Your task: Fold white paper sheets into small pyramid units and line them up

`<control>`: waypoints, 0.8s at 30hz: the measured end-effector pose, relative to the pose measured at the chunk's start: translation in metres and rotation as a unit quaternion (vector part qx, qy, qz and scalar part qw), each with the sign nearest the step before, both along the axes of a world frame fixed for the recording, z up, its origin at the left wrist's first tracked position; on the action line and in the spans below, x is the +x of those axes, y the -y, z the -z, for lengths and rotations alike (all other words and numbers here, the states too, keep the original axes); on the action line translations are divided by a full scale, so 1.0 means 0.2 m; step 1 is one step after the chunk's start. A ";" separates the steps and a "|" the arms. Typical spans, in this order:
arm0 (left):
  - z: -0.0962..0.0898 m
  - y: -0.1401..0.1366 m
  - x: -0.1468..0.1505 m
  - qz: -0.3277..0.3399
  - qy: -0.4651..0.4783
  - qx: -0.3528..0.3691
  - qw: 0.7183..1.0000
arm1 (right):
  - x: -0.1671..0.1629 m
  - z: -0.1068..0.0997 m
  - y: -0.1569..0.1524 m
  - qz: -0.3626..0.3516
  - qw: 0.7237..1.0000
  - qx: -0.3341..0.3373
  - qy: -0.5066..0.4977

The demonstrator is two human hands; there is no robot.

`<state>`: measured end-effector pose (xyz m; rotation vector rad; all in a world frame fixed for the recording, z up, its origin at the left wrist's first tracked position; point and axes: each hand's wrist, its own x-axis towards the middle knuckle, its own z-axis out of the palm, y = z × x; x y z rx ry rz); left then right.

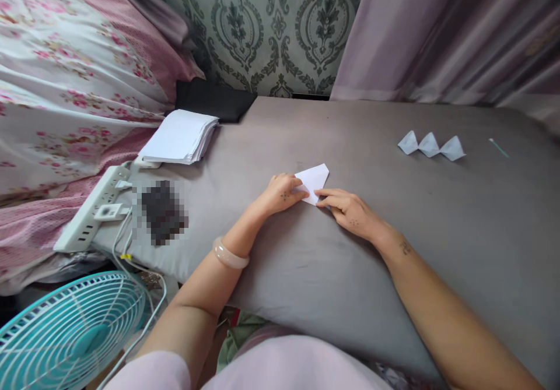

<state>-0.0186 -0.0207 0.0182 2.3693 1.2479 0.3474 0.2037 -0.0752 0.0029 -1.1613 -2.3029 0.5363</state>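
Note:
A white folded sheet of paper [315, 175] lies on the grey-covered surface in front of me, its pointed end away from me. My left hand [282, 194] grips its left side, with the thumb and fingers pressed on the paper. At the lower right edge, my right hand [350, 210] holds the paper between its fingertips. The exact place of the right thumb is hidden under the hand. Off to the right stands a row of three small folded paper shapes [429, 144], apart from both hands.
A stack of white paper [181, 136] rests at the back left, before a black flat item [214, 98]. A white power strip [94, 209] with plugs and cables lines the left edge. Below it is a turquoise fan [91, 334]. A thin stick [499, 147] lies far right.

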 end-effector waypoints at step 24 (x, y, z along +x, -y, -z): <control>-0.06 0.02 0.03 -0.033 -0.010 -0.058 0.998 | 0.04 0.01 0.00 -0.041 0.999 -0.004 0.017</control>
